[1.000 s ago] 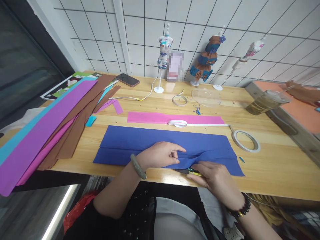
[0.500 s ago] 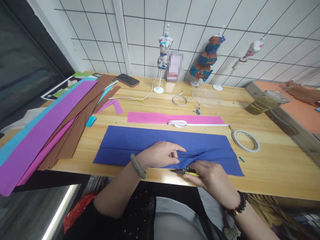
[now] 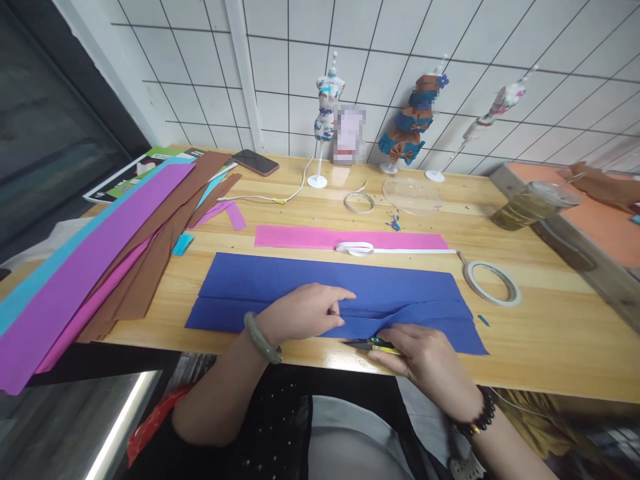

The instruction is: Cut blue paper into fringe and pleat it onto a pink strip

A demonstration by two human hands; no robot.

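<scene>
"How are your 2 hands placed?"

"My left hand is empty, resting on the blue sheet with its index finger stretched out and the others curled. My right hand grips a cutter; its exact kind I can't tell."

"And the sheet?"

"It's spread on the counter right in front of me, beside the near edge and apart from the pink strip. Close to my right hand it ripples up."

"What could go wrong?"

"That ripple bothers me most: loose material could snag on the blade and tear. My left hand bears only on the middle, so the right end might slide. The blade points leftward, so a slip could nick my left hand."

"Anything else?"

"The tape loops loosely over the pink strip; if my arm brushes it, both could shift."
</scene>
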